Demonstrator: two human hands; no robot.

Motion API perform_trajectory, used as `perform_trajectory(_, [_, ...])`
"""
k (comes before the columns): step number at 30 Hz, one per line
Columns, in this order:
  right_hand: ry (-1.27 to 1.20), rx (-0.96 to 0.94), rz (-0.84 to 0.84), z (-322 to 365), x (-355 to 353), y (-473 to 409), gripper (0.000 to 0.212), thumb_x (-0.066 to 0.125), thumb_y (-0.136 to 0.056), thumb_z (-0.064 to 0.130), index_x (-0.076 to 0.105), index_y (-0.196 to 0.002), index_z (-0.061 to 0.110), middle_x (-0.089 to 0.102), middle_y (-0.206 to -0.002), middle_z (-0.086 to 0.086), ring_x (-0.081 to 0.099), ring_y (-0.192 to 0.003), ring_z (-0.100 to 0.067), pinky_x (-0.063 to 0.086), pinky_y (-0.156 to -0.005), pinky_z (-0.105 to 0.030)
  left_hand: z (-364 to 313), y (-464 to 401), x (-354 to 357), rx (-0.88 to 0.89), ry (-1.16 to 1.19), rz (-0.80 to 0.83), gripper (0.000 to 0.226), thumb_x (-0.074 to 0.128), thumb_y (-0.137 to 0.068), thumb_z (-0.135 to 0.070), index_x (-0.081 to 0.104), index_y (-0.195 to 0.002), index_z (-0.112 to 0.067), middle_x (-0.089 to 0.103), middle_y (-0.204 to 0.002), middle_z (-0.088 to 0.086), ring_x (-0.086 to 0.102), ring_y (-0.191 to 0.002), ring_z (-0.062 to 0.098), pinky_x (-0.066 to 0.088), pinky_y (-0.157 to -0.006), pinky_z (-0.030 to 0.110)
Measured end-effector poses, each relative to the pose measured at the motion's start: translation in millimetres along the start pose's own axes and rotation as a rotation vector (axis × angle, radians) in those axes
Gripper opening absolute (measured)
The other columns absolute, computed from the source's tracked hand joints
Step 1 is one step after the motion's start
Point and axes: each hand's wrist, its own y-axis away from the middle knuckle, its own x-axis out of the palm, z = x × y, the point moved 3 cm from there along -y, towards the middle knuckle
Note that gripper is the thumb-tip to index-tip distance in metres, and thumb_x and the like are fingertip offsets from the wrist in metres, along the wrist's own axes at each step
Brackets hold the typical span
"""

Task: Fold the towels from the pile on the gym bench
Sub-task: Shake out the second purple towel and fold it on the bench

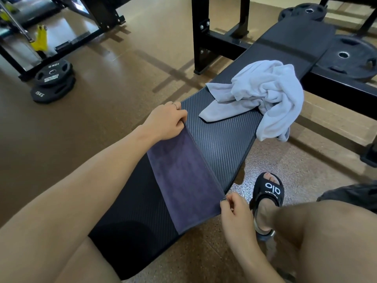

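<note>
A dark purple towel [183, 180] lies flat across the black gym bench [220, 139], stretched from its left edge to its right edge. My left hand [165, 121] pinches the towel's far left corner at the bench's left side. My right hand [234, 211] pinches the corner at the bench's right edge. Farther along the bench sits a crumpled light grey towel [267, 92], with part of it hanging over the right side.
My legs straddle the bench; my right foot in a black sandal [269, 193] stands on the floor beside it. Weight plates [53, 80] lie on the floor at left, more plates [346, 56] at right. A black rack frame [204, 37] stands behind the bench.
</note>
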Motion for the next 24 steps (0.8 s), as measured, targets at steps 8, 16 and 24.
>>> perform_trajectory(8, [-0.038, 0.084, -0.013, -6.7, -0.5, -6.3, 0.025, 0.054, -0.093, 0.018, 0.043, -0.07, 0.015, 0.049, -0.075, -0.004, 0.044, -0.069, -0.019, 0.036, -0.064, -0.04, 10.4, -4.4, 25.9, -0.204, 0.36, 0.123, 0.01, 0.058, -0.096, -0.019, 0.065, -0.103, -0.015, 0.056, -0.103, 0.0, 0.053, -0.093, 0.018, 0.039, -0.082, 0.028])
perform_trajectory(16, [-0.151, 0.129, -0.012, -9.5, 0.9, -12.3, 0.029, 0.057, -0.09, 0.017, 0.041, -0.067, 0.013, 0.045, -0.069, -0.005, 0.041, -0.066, -0.018, 0.034, -0.063, -0.038, 15.9, -6.3, 32.5, -0.236, 0.36, 0.089, 0.007, 0.06, -0.094, -0.018, 0.063, -0.098, -0.012, 0.055, -0.102, 0.0, 0.051, -0.093, 0.018, 0.035, -0.082, 0.026])
perform_trajectory(24, [-0.189, 0.156, -0.074, -11.4, -0.1, -13.3, 0.029, 0.059, -0.075, 0.035, 0.039, -0.061, 0.02, 0.046, -0.07, -0.002, 0.044, -0.067, -0.019, 0.038, -0.065, -0.041, 13.7, -9.6, 40.1, -0.258, 0.364, 0.077, 0.01, 0.058, -0.095, -0.02, 0.062, -0.099, -0.011, 0.052, -0.101, 0.002, 0.051, -0.092, 0.018, 0.038, -0.082, 0.029])
